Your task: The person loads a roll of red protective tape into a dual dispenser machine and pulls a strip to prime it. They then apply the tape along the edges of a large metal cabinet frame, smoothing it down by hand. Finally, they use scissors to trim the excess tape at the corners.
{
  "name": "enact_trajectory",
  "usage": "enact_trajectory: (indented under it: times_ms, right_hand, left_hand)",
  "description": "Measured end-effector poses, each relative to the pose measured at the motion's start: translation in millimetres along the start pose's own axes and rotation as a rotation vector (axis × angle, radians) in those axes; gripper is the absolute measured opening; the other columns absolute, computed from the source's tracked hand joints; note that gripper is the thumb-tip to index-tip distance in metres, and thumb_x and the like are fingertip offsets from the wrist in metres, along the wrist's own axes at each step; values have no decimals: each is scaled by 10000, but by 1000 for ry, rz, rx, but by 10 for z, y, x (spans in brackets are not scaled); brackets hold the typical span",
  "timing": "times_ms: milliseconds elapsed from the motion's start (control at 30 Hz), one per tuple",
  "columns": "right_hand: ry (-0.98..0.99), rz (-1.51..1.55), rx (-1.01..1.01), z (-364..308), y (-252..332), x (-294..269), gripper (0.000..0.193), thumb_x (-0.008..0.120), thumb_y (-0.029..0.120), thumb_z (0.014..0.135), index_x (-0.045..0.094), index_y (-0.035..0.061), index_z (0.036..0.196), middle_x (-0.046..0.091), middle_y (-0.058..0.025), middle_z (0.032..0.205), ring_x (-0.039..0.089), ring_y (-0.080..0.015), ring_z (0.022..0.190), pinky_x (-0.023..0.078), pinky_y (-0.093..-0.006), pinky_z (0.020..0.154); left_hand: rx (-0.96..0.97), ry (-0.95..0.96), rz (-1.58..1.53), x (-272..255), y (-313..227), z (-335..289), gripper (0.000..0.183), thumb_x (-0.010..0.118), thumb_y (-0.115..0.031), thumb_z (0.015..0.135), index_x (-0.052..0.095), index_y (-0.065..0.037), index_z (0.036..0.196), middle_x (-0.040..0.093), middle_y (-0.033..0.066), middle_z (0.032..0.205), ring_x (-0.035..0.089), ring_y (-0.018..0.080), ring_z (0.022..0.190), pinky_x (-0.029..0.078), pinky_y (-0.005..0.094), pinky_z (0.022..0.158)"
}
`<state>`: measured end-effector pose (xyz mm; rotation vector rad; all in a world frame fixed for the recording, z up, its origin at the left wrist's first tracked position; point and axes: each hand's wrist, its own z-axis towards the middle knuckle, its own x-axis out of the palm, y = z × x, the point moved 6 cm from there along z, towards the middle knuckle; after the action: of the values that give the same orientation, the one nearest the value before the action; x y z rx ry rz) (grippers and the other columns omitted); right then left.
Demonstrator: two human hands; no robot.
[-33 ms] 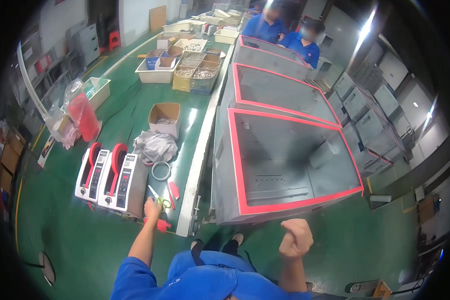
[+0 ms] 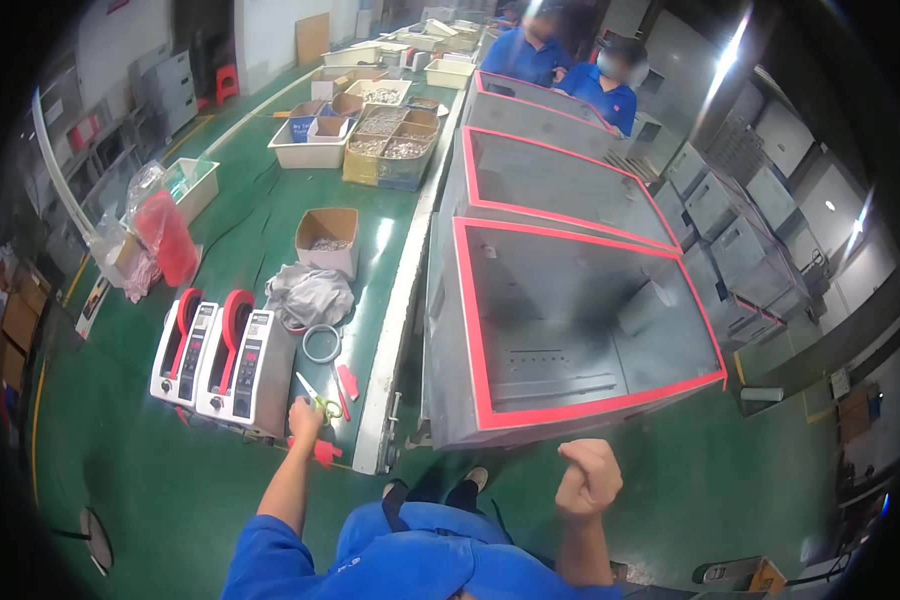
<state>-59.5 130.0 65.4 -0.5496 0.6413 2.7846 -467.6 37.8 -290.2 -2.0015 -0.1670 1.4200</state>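
Observation:
At the near end of the green-topped bench, my left hand [image 2: 305, 417] is closed at the green-handled scissors [image 2: 327, 406], whose blades point away to the left. Red tape scraps [image 2: 325, 451] lie by that hand. A red pen-like tool [image 2: 343, 402] rests just to its right. My right hand [image 2: 588, 476] is raised with curled fingers, in front of the nearest grey metal cabinet [image 2: 470, 330]; whatever it may hold is hidden. Red tape [image 2: 580, 408] borders the cabinet's open face. Left of my left hand stand two white tape dispensers [image 2: 253, 365] carrying red rolls.
A grey tape roll [image 2: 322, 343], a crumpled grey cloth [image 2: 310, 295] and a carton of small parts [image 2: 328, 242] sit farther up the bench. More bins [image 2: 395, 150] follow. Other red-edged cabinets [image 2: 570, 185] line the right, with two people in blue behind them.

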Motion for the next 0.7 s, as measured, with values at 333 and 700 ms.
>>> enact_trajectory:
  times_ms: [333,700]
  right_hand:
    - [81,135,112,-198,-9,178,258,460,-130,604,578,-18,805,579,-123,689,560,-227,583,460,-290,521]
    - [167,213,91,-342,117,358,251,479,-108,594,582,-5,799,585,-119,705,558,-236,583,457,-301,524]
  left_hand:
    - [-52,31,52,-13,41,-26,287,652,-170,623,578,-66,880,567,151,939,562,315,871,445,413,749]
    - [98,65,48,-31,118,29,427,644,-119,615,538,-8,1013,590,174,935,589,302,818,465,366,710]
